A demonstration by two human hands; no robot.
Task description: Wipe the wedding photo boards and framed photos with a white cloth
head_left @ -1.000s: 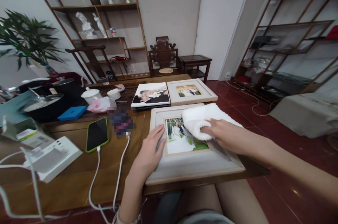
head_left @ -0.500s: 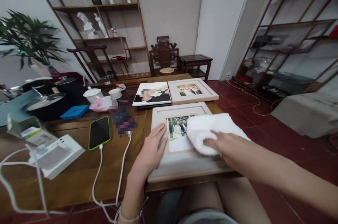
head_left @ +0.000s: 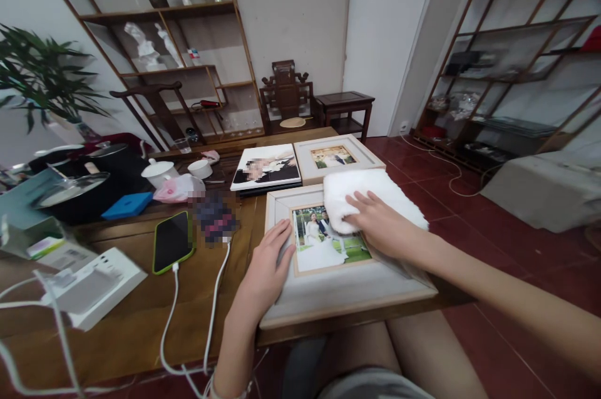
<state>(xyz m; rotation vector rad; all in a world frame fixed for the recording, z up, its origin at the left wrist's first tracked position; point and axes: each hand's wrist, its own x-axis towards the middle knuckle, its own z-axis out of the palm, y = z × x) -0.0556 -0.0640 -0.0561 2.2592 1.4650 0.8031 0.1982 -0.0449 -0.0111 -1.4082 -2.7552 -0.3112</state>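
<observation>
A light wooden picture frame lies flat at the table's front edge, with a wedding photo in its middle. My left hand rests on the frame's left side, fingers stretched out beside the photo. My right hand grips a fluffy white cloth and presses it on the frame's upper right part. The cloth covers the photo's top right corner and hangs past the frame's right side. Behind lie a second framed photo and a white-edged photo panel.
Left on the wooden table are a green-cased phone on a white cable, a white charger box, a blue box, a pink-and-white bag, white cups and dark pots. A wooden chair stands behind.
My right hand has moved the white cloth up and away across the frame, uncovering the photo's lower right part. My left hand stays on the frame's left side. The view has shifted slightly.
</observation>
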